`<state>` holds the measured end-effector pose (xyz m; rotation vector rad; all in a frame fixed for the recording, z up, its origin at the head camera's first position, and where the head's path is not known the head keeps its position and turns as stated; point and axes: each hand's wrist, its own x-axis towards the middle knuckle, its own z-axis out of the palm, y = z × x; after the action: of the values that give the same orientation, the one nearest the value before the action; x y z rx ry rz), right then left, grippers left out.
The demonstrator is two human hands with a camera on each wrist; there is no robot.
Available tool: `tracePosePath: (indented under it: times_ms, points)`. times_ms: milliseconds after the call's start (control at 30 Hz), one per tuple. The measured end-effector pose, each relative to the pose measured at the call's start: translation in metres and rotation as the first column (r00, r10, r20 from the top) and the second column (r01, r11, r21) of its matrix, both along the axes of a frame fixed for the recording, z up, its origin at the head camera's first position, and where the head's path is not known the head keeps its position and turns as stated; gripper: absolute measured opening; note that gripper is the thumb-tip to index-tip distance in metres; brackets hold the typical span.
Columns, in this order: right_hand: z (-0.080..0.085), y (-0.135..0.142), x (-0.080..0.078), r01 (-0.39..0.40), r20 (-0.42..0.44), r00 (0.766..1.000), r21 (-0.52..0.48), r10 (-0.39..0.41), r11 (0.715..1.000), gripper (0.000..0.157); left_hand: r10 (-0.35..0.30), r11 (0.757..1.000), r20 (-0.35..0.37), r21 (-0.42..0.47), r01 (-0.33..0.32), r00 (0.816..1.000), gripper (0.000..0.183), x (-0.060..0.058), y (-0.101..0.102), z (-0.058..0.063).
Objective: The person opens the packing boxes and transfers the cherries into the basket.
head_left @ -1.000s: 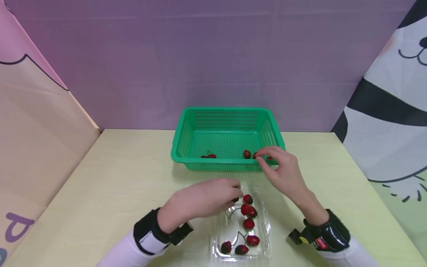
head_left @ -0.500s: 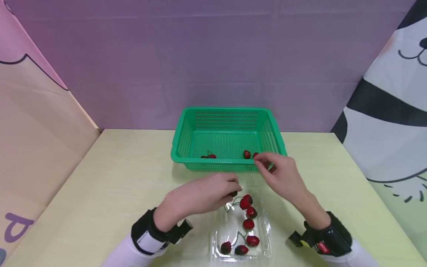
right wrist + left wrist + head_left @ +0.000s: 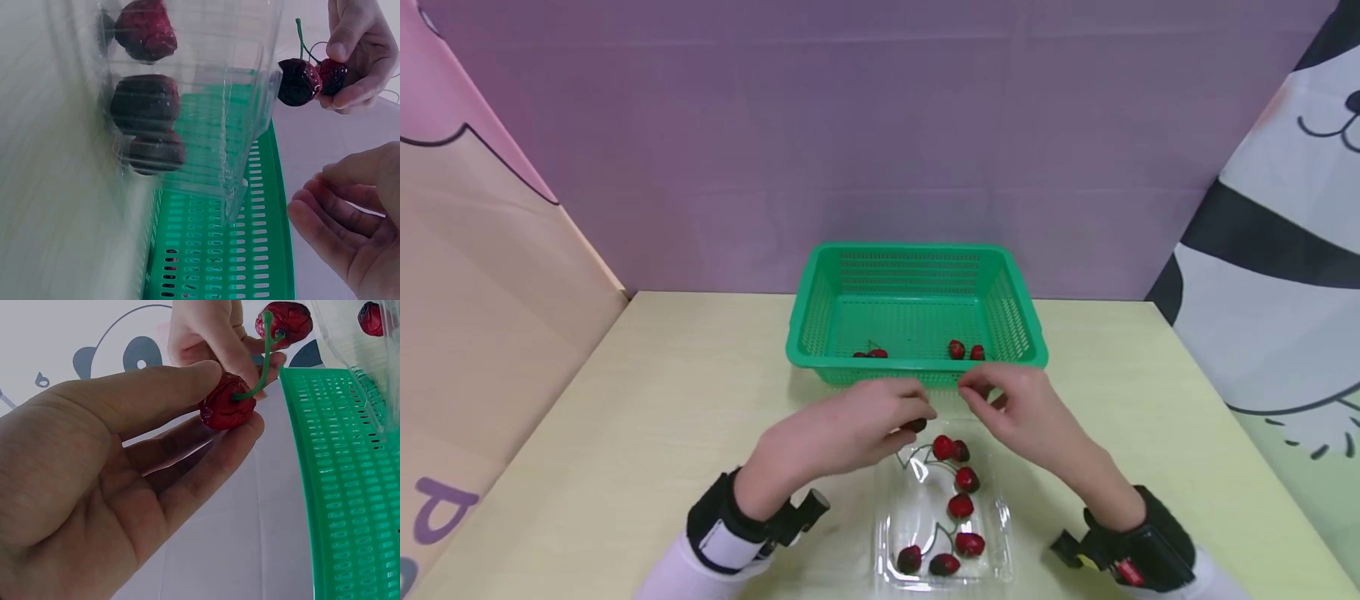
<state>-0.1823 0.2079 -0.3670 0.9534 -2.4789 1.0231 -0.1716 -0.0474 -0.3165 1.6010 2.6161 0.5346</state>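
My left hand (image 3: 842,429), over the far left part of a clear plastic tray (image 3: 902,517), pinches a dark red cherry (image 3: 222,412) between thumb and fingers. A green stem (image 3: 267,356) joins it to a second cherry (image 3: 290,322) dangling beside it. Facing it, in front of the basket, is my right hand (image 3: 1022,417), its fingers loosely curved and thumb close to the index finger. Nothing shows between those fingertips (image 3: 303,209) in the right wrist view. Several cherries lie in the tray, among them one (image 3: 960,506) near its middle.
A green perforated basket (image 3: 917,365) stands behind the tray, with several cherries near its front wall, such as one (image 3: 957,349) at the right. A purple backdrop (image 3: 880,142) rises behind the table (image 3: 647,417), and printed panels flank both sides.
My right hand has drawn back from the basket's front edge, toward me and left. My left hand has moved slightly up and left with the pinched cherry, and the cherries nearby shifted along.
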Motion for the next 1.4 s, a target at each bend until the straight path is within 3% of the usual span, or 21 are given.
tracePosePath:
  times_ms: [167,367,667,933,1167,1400]
  points:
    - [-0.001,-0.001,0.001,-0.049,0.037,0.998,0.004,0.049,0.999,0.017,-0.013,0.998,-0.031,0.057,0.015,0.999,0.017,-0.003,-0.005,0.001]
    - [-0.003,-0.003,0.001,-0.093,0.021,0.996,0.051,0.092,0.994,0.023,-0.009,0.996,-0.026,0.091,0.011,1.000,0.018,-0.006,-0.008,0.001]
    - [-0.002,-0.007,0.006,-0.025,-0.003,1.000,0.170,0.026,0.985,0.018,0.047,0.993,-0.033,0.112,-0.043,0.998,0.019,-0.008,-0.016,0.004]
    - [0.002,-0.009,0.014,-0.008,0.049,0.999,0.250,-0.004,0.968,0.016,0.098,0.983,-0.005,0.157,-0.096,0.995,0.018,-0.008,-0.023,0.009]
    - [-0.001,-0.015,0.020,-0.049,0.021,0.999,0.345,0.044,0.937,0.019,0.148,0.971,-0.025,0.196,-0.140,0.989,0.019,-0.009,-0.025,0.009]
    - [-0.004,-0.020,0.022,-0.056,-0.072,0.992,0.466,0.101,0.883,0.020,0.175,0.962,-0.026,0.219,-0.166,0.984,0.021,-0.012,-0.024,0.007]
